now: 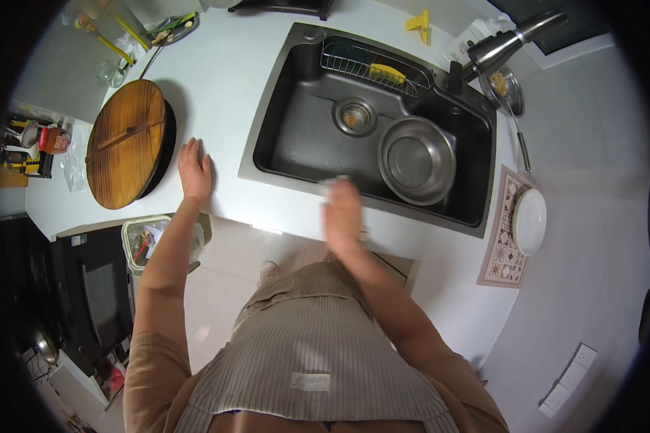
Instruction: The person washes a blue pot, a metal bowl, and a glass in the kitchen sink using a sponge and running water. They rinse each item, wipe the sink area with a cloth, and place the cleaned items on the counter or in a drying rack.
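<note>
My left hand (pixel 195 172) rests on the white countertop (pixel 225 108), just right of a black pan with a round wooden lid (pixel 127 143). Blurred, my right hand (pixel 344 214) is over the front edge of the dark sink (pixel 303 135). Something pale shows at its fingertips, too unclear to name; whether the hand grips it I cannot tell. Inside the sink a round metal basin (pixel 416 161) sits beside the drain strainer (pixel 354 117), which holds orange scraps. A wire rack (pixel 352 65) at the back of the sink carries a yellow sponge or cloth (pixel 387 73).
A faucet (pixel 498 51) rises at the sink's back right. On the right are a metal bowl (pixel 512 92) with a long-handled utensil and a white plate (pixel 530 222) on a patterned mat (pixel 501 243). A lined waste bin (pixel 141 246) stands below the counter at left.
</note>
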